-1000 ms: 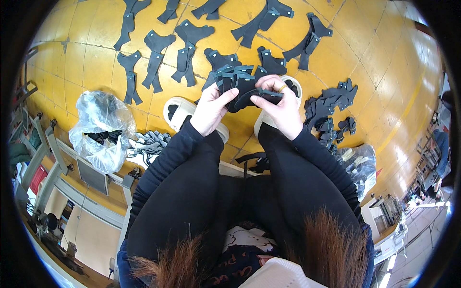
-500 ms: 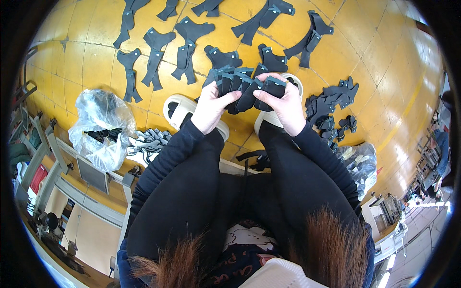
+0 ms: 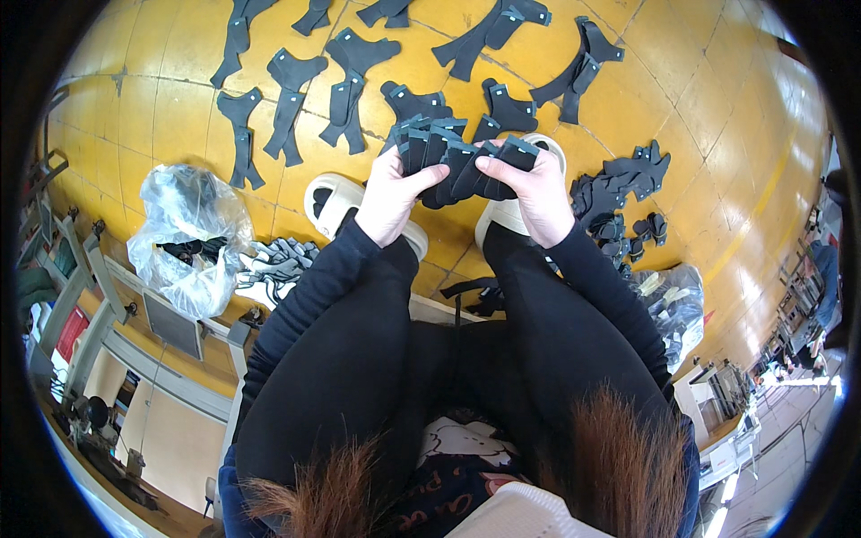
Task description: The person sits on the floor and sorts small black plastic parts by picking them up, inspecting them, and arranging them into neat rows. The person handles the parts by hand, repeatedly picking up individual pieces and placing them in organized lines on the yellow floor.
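Both thumbs are down, pressing on the fan: the left hand [image 3: 392, 195] pinches its left side, the right hand [image 3: 543, 195] grips the right, each closed on the layers with most fingers hidden behind. And here's the prize between them, a fan of black fabric pieces [image 3: 464, 169], just above the centre of the frame, held over the gap between two cream slides [image 3: 337, 195].

These look light and soft, bendy enough to curl yet firm enough to stand out flat from a pinch. Nothing fragile there, I'd judge; the danger is layers sliding over one another. The banded upper ends look the best place to hold, thumb in front, fingers behind, several layers caught at once.

Now the looks: matt black bodies, rounded at the lower ends, grey-green bands across the tops, overlapping like a hand of cards.

Moving outward, more black cut pieces [image 3: 360, 52] lie spread over the yellow tiled floor [image 3: 193, 117] across the upper frame, many of them overlapping. A dark heap [image 3: 621, 182] sits right of centre, a clear plastic bag [image 3: 195, 289] on the left, grey-and-white pieces [image 3: 272, 269] just beside it.
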`<state>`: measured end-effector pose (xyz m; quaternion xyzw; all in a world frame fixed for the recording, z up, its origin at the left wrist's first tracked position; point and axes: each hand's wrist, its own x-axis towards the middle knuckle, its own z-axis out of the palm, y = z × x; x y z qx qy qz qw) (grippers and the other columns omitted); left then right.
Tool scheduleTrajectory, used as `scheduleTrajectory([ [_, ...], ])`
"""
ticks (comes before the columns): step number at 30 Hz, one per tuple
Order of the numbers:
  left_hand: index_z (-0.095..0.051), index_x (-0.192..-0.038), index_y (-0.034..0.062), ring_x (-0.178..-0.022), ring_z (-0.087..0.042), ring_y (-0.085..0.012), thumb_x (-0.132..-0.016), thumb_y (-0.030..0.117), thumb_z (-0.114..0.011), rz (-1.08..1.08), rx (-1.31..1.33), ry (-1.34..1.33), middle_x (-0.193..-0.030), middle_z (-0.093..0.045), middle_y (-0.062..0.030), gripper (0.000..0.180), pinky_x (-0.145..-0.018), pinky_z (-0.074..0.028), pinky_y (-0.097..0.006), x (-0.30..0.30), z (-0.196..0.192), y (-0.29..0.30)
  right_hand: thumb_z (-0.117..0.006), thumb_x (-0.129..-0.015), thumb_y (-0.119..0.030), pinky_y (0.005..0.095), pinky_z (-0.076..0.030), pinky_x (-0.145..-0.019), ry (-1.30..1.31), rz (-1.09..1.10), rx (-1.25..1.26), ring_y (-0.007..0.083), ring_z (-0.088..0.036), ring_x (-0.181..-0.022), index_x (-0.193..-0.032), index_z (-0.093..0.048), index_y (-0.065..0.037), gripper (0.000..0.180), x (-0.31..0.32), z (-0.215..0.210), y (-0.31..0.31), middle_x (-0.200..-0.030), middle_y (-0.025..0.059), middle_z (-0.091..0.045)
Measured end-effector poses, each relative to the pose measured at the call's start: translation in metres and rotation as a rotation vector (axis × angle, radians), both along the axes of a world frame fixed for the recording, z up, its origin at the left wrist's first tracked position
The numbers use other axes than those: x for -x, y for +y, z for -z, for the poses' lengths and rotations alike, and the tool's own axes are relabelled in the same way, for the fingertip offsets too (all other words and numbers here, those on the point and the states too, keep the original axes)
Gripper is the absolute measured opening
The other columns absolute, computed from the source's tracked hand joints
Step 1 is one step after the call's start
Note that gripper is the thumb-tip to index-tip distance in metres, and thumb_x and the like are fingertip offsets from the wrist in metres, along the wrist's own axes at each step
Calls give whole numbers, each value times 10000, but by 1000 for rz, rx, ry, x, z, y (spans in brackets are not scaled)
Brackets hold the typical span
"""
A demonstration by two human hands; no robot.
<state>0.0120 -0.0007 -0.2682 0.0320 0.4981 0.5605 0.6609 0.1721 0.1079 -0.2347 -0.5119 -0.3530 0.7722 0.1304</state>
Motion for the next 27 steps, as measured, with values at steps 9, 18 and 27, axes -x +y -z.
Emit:
scheduleTrajectory([
  [9, -553, -1111, 15, -945, -612, -153, -827, -22, -616, -128, 83, -107, -1052, -632, -65, 294, -838, -498, -295, 4, -2, 1, -650, -848, -95, 227, -423, -721, 92, 365, 104, 81, -562, -787, -982, -637, -27, 151, -25, 13, 26, -870, -1, -616],
  [18, -552, -1110, 21, -945, -614, -149, -830, -25, -616, -104, 108, -96, -1047, -634, -65, 291, -826, -506, -296, 4, -1, 3, -639, -879, -178, 210, -409, -670, 6, 66, 88, 56, -498, -728, -1087, -606, -24, 260, -25, 4, 41, -805, -37, -539],
  [27, -560, -1116, 14, -930, -615, -140, -815, -35, -638, 4, 39, 3, -1038, -638, -60, 315, -827, -500, -283, -4, 2, 3, -724, -798, -147, 224, -388, -771, -117, -32, 96, 70, -530, -833, -1056, -646, -5, 305, -1, 14, -7, -906, -2, -631],
])
